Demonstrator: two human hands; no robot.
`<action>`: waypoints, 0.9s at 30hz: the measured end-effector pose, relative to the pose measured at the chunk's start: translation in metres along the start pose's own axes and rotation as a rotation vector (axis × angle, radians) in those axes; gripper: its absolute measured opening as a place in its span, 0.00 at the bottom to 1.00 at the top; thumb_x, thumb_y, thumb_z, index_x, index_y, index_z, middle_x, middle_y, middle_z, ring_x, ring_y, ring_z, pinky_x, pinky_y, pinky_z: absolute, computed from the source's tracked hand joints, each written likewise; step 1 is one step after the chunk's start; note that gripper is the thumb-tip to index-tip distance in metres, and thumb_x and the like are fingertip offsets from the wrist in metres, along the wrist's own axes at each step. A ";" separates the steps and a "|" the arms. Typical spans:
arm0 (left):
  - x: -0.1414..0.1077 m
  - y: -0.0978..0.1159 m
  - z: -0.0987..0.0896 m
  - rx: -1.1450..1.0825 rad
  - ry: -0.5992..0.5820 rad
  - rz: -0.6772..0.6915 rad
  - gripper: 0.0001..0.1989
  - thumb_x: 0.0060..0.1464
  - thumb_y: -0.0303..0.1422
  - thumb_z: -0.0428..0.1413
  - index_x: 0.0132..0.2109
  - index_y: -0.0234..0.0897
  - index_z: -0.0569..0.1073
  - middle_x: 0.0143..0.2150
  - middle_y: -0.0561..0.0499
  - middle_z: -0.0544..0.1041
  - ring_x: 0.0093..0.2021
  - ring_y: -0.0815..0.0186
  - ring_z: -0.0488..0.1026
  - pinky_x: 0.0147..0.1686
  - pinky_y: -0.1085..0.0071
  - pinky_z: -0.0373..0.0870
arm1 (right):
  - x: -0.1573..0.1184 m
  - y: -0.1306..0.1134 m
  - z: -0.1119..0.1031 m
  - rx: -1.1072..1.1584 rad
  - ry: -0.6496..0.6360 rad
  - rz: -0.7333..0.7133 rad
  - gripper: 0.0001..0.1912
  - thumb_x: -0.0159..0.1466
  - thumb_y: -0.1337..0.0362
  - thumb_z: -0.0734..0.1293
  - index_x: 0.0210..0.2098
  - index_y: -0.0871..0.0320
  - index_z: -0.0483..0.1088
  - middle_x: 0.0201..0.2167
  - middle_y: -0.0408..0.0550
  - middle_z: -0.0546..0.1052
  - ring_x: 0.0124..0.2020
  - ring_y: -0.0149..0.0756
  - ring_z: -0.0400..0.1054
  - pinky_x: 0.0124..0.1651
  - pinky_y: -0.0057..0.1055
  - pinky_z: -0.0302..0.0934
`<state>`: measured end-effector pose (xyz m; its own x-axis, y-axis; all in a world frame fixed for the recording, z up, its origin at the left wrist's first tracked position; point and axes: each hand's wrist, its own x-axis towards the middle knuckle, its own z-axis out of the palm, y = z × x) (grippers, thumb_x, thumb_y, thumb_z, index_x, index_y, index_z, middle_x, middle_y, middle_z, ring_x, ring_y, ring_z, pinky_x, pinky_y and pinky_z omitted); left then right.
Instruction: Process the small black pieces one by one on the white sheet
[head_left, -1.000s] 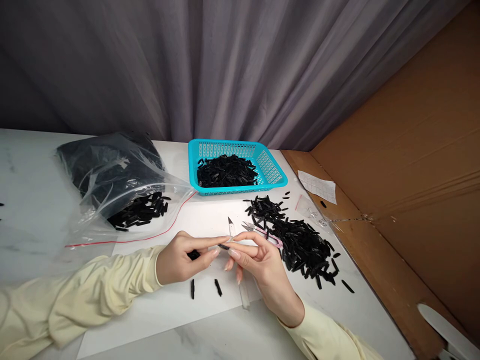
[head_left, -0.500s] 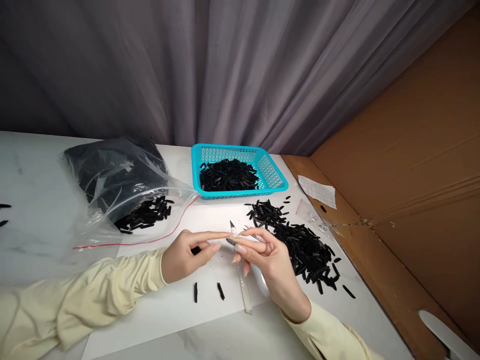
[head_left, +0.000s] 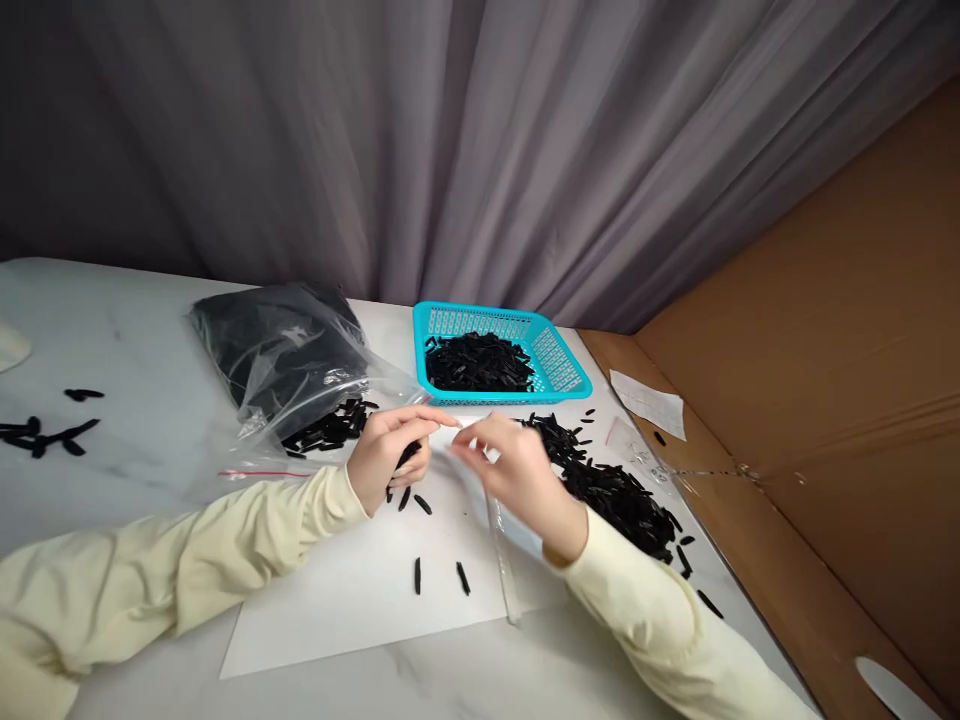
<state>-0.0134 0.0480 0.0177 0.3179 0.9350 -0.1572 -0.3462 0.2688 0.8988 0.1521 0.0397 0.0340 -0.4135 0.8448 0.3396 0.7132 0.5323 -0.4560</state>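
Over the white sheet [head_left: 360, 600], my left hand [head_left: 394, 450] curls round several black pieces [head_left: 409, 455], its index finger stretched toward the right. Close to that fingertip, my right hand [head_left: 510, 460] has thumb and fingers pinched together; whatever lies between them is too small and blurred to name. Loose black pieces [head_left: 423, 504] rest on the sheet just below my left hand, and two more [head_left: 463, 578] lie nearer the front. A narrow clear strip [head_left: 506, 575] runs down the sheet below my right hand.
Behind my hands stands a blue basket [head_left: 510, 397] holding black pieces. An open plastic bag [head_left: 277, 340] of them lies at left. A large pile [head_left: 622, 505] spreads at right, beside a paper slip [head_left: 649, 402] and cardboard [head_left: 847, 330]. More pieces [head_left: 45, 437] lie far left.
The view has shifted left. My hands have moved up and back, and my right hand has turned over into a pinch. Loose pieces below my left hand now show; the pointed tool is out of sight.
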 end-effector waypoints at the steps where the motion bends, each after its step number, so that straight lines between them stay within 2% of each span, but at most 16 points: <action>1: 0.000 0.000 -0.001 0.004 -0.002 0.013 0.10 0.47 0.32 0.53 0.34 0.28 0.74 0.07 0.63 0.53 0.07 0.78 0.46 0.08 0.81 0.43 | -0.007 -0.010 0.008 -0.020 -0.109 -0.004 0.01 0.60 0.69 0.67 0.31 0.59 0.70 0.28 0.46 0.75 0.29 0.35 0.69 0.32 0.29 0.62; 4: 0.000 0.000 -0.002 0.023 -0.007 0.045 0.10 0.48 0.32 0.53 0.33 0.28 0.74 0.07 0.62 0.54 0.08 0.78 0.45 0.09 0.81 0.43 | -0.020 -0.031 0.032 -0.165 -0.342 -0.079 0.10 0.63 0.62 0.65 0.39 0.63 0.67 0.32 0.51 0.75 0.32 0.39 0.69 0.30 0.32 0.63; 5: 0.000 0.000 -0.002 0.031 -0.004 0.056 0.10 0.48 0.32 0.52 0.32 0.28 0.74 0.07 0.62 0.54 0.08 0.79 0.45 0.09 0.81 0.43 | -0.020 -0.034 0.038 -0.244 -0.385 -0.115 0.12 0.64 0.60 0.62 0.41 0.64 0.65 0.33 0.52 0.74 0.33 0.41 0.69 0.29 0.33 0.63; 7: -0.001 -0.001 -0.003 0.055 0.005 0.083 0.10 0.48 0.32 0.52 0.32 0.28 0.74 0.08 0.62 0.54 0.08 0.79 0.44 0.10 0.80 0.42 | -0.018 -0.037 0.047 -0.383 -0.440 -0.189 0.11 0.67 0.63 0.57 0.42 0.65 0.63 0.32 0.54 0.73 0.33 0.44 0.68 0.26 0.34 0.62; 10: -0.001 -0.002 -0.003 0.097 0.016 0.134 0.11 0.48 0.33 0.52 0.33 0.28 0.74 0.08 0.62 0.53 0.09 0.78 0.44 0.11 0.80 0.42 | -0.014 -0.034 0.048 -0.459 -0.478 -0.277 0.10 0.66 0.74 0.52 0.43 0.66 0.62 0.31 0.55 0.73 0.31 0.43 0.68 0.23 0.33 0.60; 13: -0.001 -0.006 -0.004 0.154 0.010 0.180 0.12 0.50 0.34 0.51 0.35 0.29 0.74 0.09 0.63 0.53 0.10 0.78 0.45 0.12 0.79 0.44 | -0.019 -0.028 0.035 -0.389 -0.486 -0.290 0.12 0.63 0.77 0.54 0.45 0.65 0.62 0.32 0.53 0.73 0.30 0.42 0.67 0.23 0.33 0.60; 15: -0.003 -0.010 -0.004 0.220 -0.007 0.206 0.13 0.51 0.35 0.51 0.37 0.29 0.73 0.10 0.63 0.53 0.11 0.77 0.46 0.13 0.79 0.45 | -0.027 -0.023 0.022 -0.207 -0.441 -0.213 0.14 0.64 0.76 0.54 0.47 0.62 0.62 0.34 0.53 0.73 0.33 0.41 0.68 0.29 0.33 0.62; 18: -0.010 -0.017 -0.004 0.383 -0.095 0.232 0.15 0.54 0.36 0.49 0.40 0.29 0.73 0.12 0.62 0.53 0.13 0.75 0.49 0.15 0.78 0.45 | -0.043 -0.015 0.004 0.199 -0.322 0.034 0.12 0.66 0.70 0.54 0.45 0.58 0.65 0.34 0.50 0.74 0.35 0.38 0.68 0.36 0.33 0.64; 20: -0.017 -0.023 -0.002 0.525 -0.177 0.269 0.15 0.55 0.35 0.48 0.42 0.30 0.73 0.12 0.62 0.53 0.14 0.75 0.47 0.16 0.78 0.45 | -0.054 -0.009 -0.004 0.496 -0.258 0.232 0.09 0.66 0.65 0.57 0.42 0.57 0.66 0.30 0.48 0.74 0.31 0.36 0.69 0.32 0.32 0.64; 22: -0.022 -0.029 0.001 0.665 -0.232 0.363 0.14 0.56 0.33 0.48 0.43 0.31 0.73 0.13 0.63 0.52 0.15 0.75 0.45 0.17 0.77 0.45 | -0.062 -0.005 -0.007 0.776 -0.196 0.391 0.09 0.65 0.60 0.61 0.40 0.57 0.67 0.26 0.46 0.72 0.28 0.35 0.68 0.26 0.29 0.63; 25: -0.024 -0.033 0.008 0.787 -0.282 0.447 0.14 0.56 0.31 0.47 0.47 0.33 0.71 0.13 0.63 0.56 0.15 0.75 0.46 0.19 0.78 0.50 | -0.068 0.001 -0.005 1.053 -0.096 0.490 0.11 0.61 0.58 0.65 0.40 0.58 0.68 0.23 0.43 0.70 0.24 0.31 0.66 0.22 0.26 0.61; 27: -0.020 -0.034 0.012 0.821 -0.280 0.405 0.14 0.56 0.32 0.47 0.48 0.33 0.69 0.13 0.63 0.59 0.14 0.74 0.47 0.19 0.78 0.51 | -0.069 0.005 0.000 1.133 -0.043 0.511 0.12 0.60 0.58 0.66 0.41 0.58 0.69 0.22 0.42 0.70 0.22 0.29 0.64 0.22 0.25 0.60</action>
<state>0.0028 0.0173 -0.0053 0.5464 0.8034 0.2366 0.2168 -0.4085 0.8867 0.1842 -0.0163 0.0087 -0.2656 0.9585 -0.1034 -0.0837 -0.1298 -0.9880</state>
